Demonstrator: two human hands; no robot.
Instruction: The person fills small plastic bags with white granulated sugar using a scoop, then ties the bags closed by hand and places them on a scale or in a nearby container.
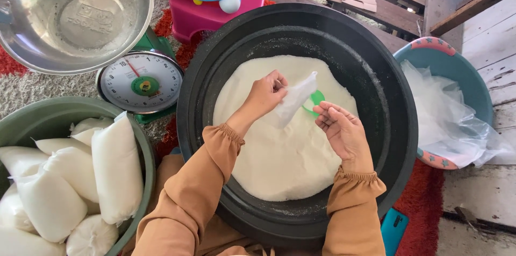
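A big black basin point(392, 127) holds a wide heap of white powder point(279, 154). Over it, my left hand point(266, 93) pinches the top edge of a small clear plastic bag point(294, 99) that hangs limp. My right hand point(341, 127) is just right of the bag, fingers spread and touching its lower side. A green scoop point(317, 97) lies on the powder, mostly hidden behind the bag and my right hand. Both sleeves are orange-brown.
A green tub point(32, 119) at left holds several filled white bags point(115, 167). A dial scale point(142, 82) with a steel pan point(70, 16) sits behind it. A teal basin point(473, 89) of empty plastic bags point(446, 116) stands right. A pink stool point(215, 14) is at the back.
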